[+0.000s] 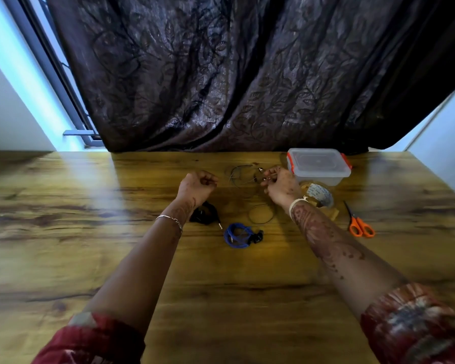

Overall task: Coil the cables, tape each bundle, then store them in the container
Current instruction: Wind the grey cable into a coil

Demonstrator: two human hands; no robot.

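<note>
Table [63, 206] of grained wood carries everything. The left hand [199, 183] hovers over it with fingers curled tight into a fist, knuckles up; whether it pinches any wire cannot be told. Just beside that wrist, toward the person, lies a black bundle [205, 212], coiled, its plug sticking out to the right. Near it, closer still to the person, sits a blue bundle [236, 235], wound into a small ring with dark ends at its right side. Farther back, between the two hands, a thin grey cable [240, 166] sags in loose, uneven loops, not yet coiled. The right hand [280, 183] grips its metal-tipped ends between bent fingers and thumb. A separate-looking wire loop [260, 223] lies flat below that hand. The container [318, 166], clear with orange clips, stands lidded just beside the right hand. The tape [321, 193] lies in front of it, and the scissors [361, 225] lie to the right of the tape.
</note>
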